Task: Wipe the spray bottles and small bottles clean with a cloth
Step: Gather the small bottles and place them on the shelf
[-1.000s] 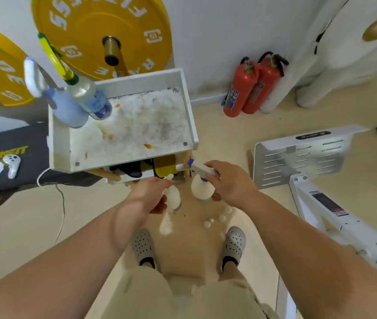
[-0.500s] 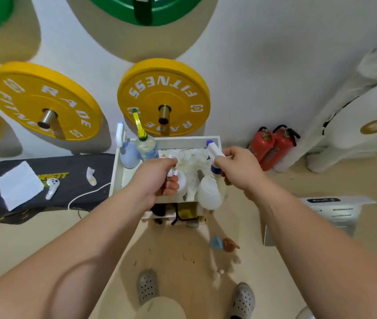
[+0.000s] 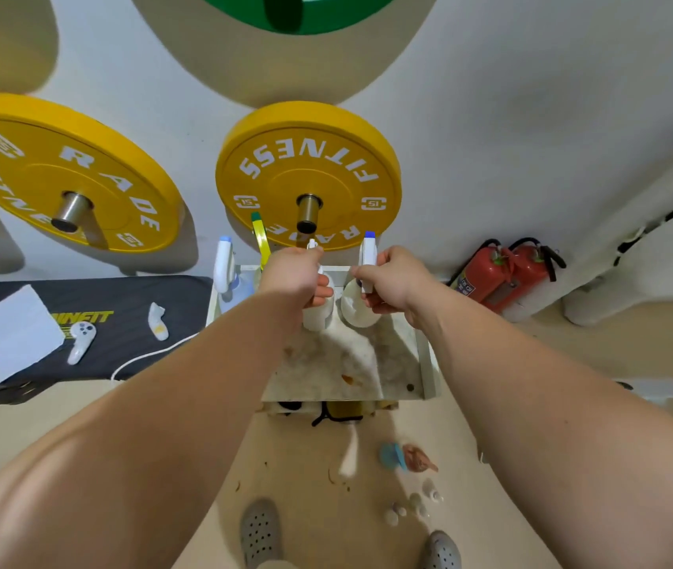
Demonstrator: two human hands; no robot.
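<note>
Head: left hand (image 3: 296, 277), right hand (image 3: 394, 281) carried bottles (image 3: 358, 312) farther over tray (image 3: 429, 363).

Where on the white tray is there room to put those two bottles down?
The tray is bare but stained across its near half, from the white-capped bottle in the left hand and the blue-capped bottle in the right hand to the near rim. The far-left corner is crowded with a pale spray bottle and a yellow-trigger bottle.

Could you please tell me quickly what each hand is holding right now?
Left hand: closed around the neck of a white spray bottle.
Right hand: closed around the neck of a blue-tipped spray bottle.
</note>
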